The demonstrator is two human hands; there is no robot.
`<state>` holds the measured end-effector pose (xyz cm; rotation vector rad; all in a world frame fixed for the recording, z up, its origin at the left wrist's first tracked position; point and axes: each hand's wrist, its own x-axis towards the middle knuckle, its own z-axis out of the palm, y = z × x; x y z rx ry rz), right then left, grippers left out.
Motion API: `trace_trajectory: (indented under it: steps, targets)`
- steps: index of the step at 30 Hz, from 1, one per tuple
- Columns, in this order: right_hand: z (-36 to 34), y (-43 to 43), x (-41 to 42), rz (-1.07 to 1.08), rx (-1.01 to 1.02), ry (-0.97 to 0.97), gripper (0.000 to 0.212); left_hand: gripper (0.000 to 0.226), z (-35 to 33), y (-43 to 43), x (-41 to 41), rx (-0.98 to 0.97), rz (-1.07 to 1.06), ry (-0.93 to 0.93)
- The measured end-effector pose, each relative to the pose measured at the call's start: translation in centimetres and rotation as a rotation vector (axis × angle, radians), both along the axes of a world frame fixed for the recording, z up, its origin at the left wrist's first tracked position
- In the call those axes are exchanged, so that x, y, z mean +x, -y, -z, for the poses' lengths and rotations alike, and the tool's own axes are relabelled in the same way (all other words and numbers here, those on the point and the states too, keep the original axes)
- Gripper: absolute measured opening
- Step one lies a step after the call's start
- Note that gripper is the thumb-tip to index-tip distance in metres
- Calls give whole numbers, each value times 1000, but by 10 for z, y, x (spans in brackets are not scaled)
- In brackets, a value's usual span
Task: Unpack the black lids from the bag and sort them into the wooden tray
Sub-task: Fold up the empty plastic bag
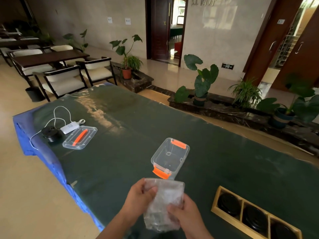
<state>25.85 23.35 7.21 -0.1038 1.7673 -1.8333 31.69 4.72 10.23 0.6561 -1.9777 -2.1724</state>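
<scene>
Holding clear bag [164,204] w/ both hands above table [207,135] near edge. Left hand [138,195] pinched on bag's upper left, thumb in front. Right hand [183,214] clamped on lower right side. Bag looks empty, crumpled. Wooden tray [215,202] just right of hands, black lids [227,203] in all three visible compartments. Open clear box [170,157] w/ orange latches beyond bag. Box cover [80,137], black spool [50,132], white charger [69,127] far left.

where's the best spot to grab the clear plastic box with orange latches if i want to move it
Probably by the two long side walls of the clear plastic box with orange latches, fingers coming down from above. It stands upright and open-topped, with nothing seen inside, and the orange latches hinged at the short ends look loose.
</scene>
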Motion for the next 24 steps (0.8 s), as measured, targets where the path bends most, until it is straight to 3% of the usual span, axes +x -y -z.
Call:
trace_trajectory:
  steps: [2, 4, 6, 9, 16, 24]
  targets:
    - [-1, 3, 0, 28, 3, -40, 46, 29, 5, 6, 10, 292, 4, 74]
    - [-6, 9, 3, 31, -1, -71, 41, 41, 6, 10, 22, 472, 189, 163]
    - [-11, 14, 7, 0, 3, -104, 42, 44, 7, 9, 30, 418, 300, 199]
    - [-18, 12, 10, 10, -1, -95, 41, 41, 8, 5, 27, 389, 249, 124]
    - [-24, -39, 8, 165, -217, 201, 36, 45, 10, -23, -16, 320, 342, 148]
    - [-8, -60, -2, 323, -67, 161, 32, 45, 12, -33, -40, 145, 464, 169]
